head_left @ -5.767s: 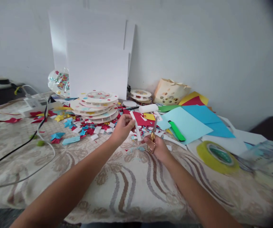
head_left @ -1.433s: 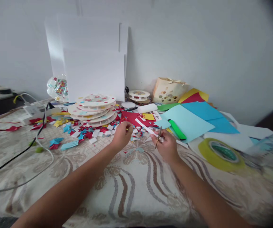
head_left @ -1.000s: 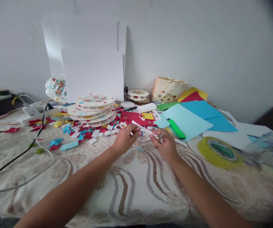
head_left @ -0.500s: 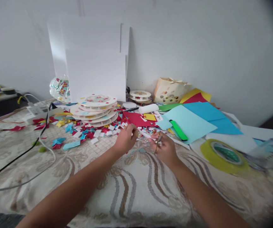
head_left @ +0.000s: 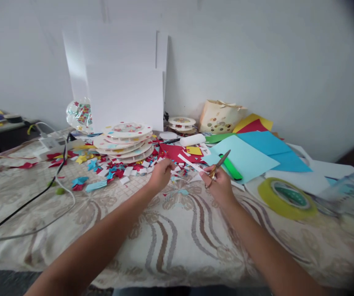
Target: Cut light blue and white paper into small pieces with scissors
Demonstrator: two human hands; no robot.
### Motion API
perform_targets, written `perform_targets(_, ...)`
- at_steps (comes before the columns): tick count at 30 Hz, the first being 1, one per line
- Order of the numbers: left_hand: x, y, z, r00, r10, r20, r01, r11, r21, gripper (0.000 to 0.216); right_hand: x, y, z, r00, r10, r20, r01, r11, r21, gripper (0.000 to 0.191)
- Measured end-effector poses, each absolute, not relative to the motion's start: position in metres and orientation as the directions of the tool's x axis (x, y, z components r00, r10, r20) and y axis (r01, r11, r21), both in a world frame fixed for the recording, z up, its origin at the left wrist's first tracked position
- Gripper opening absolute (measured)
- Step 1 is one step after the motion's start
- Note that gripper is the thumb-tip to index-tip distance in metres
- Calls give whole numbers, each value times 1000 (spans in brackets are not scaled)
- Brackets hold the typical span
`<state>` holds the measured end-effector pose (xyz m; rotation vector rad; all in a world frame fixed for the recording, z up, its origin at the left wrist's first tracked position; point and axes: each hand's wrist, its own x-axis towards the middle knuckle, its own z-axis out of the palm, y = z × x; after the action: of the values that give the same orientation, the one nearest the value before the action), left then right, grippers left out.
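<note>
My right hand (head_left: 221, 186) is closed on a pair of gold-handled scissors (head_left: 215, 169), whose blades point up and to the right. A narrow white paper strip (head_left: 190, 163) sticks out from its fingertips to the upper left. My left hand (head_left: 161, 174) is closed, fingertips together, above the front of the paper scraps; whatever it pinches is too small to make out. Around both hands lie cut bits of white, red and blue paper (head_left: 125, 180). Just beyond my right hand, a green utility knife or marker-like tool (head_left: 230, 167) rests on a light blue sheet (head_left: 247, 154).
A stack of decorated white discs (head_left: 127, 142) stands left of centre before white boards (head_left: 124, 90). Yellow tape (head_left: 266, 197) lies at the right, near blue paper (head_left: 274, 148). Cables (head_left: 56, 174) cross the left side. A cream paper bag (head_left: 221, 117) stands against the wall.
The scissors have swung so their blades now point up and right from my right hand. The white strip shows more clearly, and my left hand has drawn slightly left, away from it.
</note>
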<state>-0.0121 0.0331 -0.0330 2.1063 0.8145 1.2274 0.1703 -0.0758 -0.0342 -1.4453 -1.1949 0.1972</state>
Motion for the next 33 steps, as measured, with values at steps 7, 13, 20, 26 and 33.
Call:
perform_targets(7, -6, 12, -28, 477, 781, 404, 140, -521, 842, 18, 168, -75, -31, 442, 776, 451, 480, 220, -849, 24)
perform_targets(13, -12, 19, -25, 449, 739, 502, 241, -641, 729, 41, 168, -75, -31, 393, 831, 393, 414, 222, -883, 26)
perform_targets(20, -19, 29, -24, 545, 449, 708, 307, -893, 330, 15, 166, -76, -32, 300, 833, 465, 527, 262, -809, 17)
perform_targets(26, -22, 24, -17, 711, 307, 633, 299, -946, 124, 16, 169, -76, -26, 339, 861, 378, 366, 249, -897, 19)
perform_targets(33, -18, 12, -18, 681, 384, 624, 254, -923, 291, 19, 175, -74, -17, 417, 896, 152, -29, 181, -983, 29)
